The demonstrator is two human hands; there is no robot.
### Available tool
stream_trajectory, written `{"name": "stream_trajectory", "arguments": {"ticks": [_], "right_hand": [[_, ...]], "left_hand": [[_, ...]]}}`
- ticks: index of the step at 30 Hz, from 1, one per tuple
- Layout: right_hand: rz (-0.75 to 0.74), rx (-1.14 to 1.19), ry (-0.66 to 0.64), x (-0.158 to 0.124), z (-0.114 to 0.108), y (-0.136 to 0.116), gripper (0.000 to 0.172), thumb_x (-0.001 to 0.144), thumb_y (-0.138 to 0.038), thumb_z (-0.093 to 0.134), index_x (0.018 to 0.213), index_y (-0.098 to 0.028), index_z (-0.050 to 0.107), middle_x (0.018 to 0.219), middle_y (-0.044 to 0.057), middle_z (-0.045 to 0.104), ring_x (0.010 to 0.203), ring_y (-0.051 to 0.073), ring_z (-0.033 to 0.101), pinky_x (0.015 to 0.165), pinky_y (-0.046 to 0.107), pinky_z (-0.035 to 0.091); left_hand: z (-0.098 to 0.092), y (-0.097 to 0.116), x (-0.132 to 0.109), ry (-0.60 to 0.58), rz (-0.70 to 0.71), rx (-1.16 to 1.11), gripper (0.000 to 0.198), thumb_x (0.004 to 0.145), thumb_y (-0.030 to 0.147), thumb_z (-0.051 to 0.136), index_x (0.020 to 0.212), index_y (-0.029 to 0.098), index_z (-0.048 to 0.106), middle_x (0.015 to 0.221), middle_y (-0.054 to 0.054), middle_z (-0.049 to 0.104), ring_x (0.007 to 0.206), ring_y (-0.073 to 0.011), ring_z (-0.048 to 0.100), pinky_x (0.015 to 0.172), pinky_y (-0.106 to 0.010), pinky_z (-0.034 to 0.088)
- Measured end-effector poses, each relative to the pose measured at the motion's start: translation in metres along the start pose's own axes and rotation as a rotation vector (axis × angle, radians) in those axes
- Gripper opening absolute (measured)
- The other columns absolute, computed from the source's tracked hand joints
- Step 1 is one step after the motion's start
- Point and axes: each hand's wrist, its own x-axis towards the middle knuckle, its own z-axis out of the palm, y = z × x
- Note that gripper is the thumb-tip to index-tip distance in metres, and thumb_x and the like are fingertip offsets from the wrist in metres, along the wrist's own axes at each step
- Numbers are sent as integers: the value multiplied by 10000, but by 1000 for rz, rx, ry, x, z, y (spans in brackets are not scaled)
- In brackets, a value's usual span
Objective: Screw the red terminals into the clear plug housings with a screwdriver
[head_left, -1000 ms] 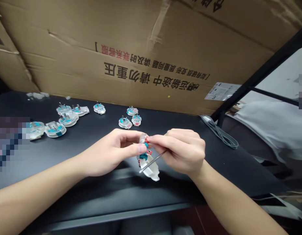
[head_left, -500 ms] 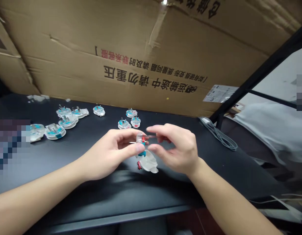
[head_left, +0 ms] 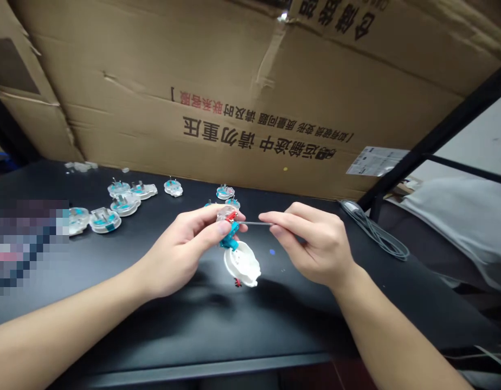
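Note:
My left hand [head_left: 193, 238] is closed around a partly opened plug, pinching its clear housing [head_left: 225, 212] between thumb and fingers. A red part [head_left: 231, 216] and a teal insert [head_left: 229, 236] show at the thumb tip. Just below them is a white plug shell [head_left: 244, 265], its hollow side showing; I cannot tell whether it hangs from the plug or rests on the table. A small red piece [head_left: 238, 282] shows at the shell's lower edge. To the right, my right hand [head_left: 315, 238] pinches a thin metal rod [head_left: 254, 223], whose far end reaches the red part.
Several clear-and-teal plugs [head_left: 105, 220] lie on the black table [head_left: 173, 336] at the left and back. Clear scraps [head_left: 82, 167] lie at the back left. A large cardboard box [head_left: 145, 135] stands behind. A coiled grey cable [head_left: 374, 230] lies near the black frame at right.
My right hand has drawn a little to the right, its fingers now closed on the rod. The plug has turned in my left hand, and the shell's hollow shows more. The whole view has shifted slightly.

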Motion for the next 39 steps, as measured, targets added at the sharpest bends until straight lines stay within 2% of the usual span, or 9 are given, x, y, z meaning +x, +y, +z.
{"name": "stream_trajectory", "arguments": {"ticks": [7,12,15,18,22,27,30,36,39], "right_hand": [[14,8,-6,0,1,-2,205,955,-191,568,1036,-149,751,681,17,595,584,106,538,543,241,432],[55,-16,-11,1,-1,-4,178,924,-187,604,1060,-189,720,829,40,653,672,123,595,598,257,499],[88,75,18,1,-2,-2,132,858,-139,652,967,-210,667,923,47,634,725,138,605,614,277,536],[130,205,82,-2,-1,2,133,832,-118,690,874,-226,625,859,27,632,707,147,607,572,280,522],[224,311,161,-5,1,4,114,856,-159,709,915,-231,643,807,12,684,701,155,660,567,277,527],[217,428,115,-3,-1,3,206,819,-141,726,952,-232,598,917,16,645,786,153,641,629,276,534],[265,487,145,-2,0,4,178,852,-137,688,939,-237,569,843,-4,623,734,136,622,627,268,524],[298,569,96,-3,0,4,249,827,-174,725,977,-239,537,927,11,606,760,138,612,643,270,527],[372,582,103,-3,-3,5,152,908,-191,640,989,-243,522,828,-8,612,713,129,608,611,251,507]], "left_hand": [[2,2,1,-20,15,44,253,988,376,558,1098,187,687,1117,-61,712,1078,-218,656,958,-298,492],[0,5,2,84,71,352,237,969,396,570,1028,192,675,1010,-29,707,976,-201,647,863,-260,497],[-3,6,2,142,120,496,259,958,387,570,1076,177,663,1003,-41,717,887,-196,658,826,-264,506],[-6,6,2,210,199,627,287,945,372,573,1118,160,660,1011,-57,726,870,-203,662,850,-281,506],[-11,6,2,253,315,760,292,939,328,574,1138,134,663,1039,-73,723,907,-205,655,887,-282,485],[-12,8,2,248,407,831,268,937,274,577,1145,129,665,1043,-75,728,915,-190,649,847,-262,479],[-12,9,3,245,438,842,270,931,272,599,1150,131,668,1066,-83,734,940,-198,658,877,-277,478],[-14,9,4,268,434,775,307,904,309,677,1173,162,685,1166,-80,739,1004,-209,678,900,-282,499],[-17,7,4,244,497,784,291,873,277,718,1146,175,708,1166,-72,749,1031,-213,691,940,-288,509]]}}
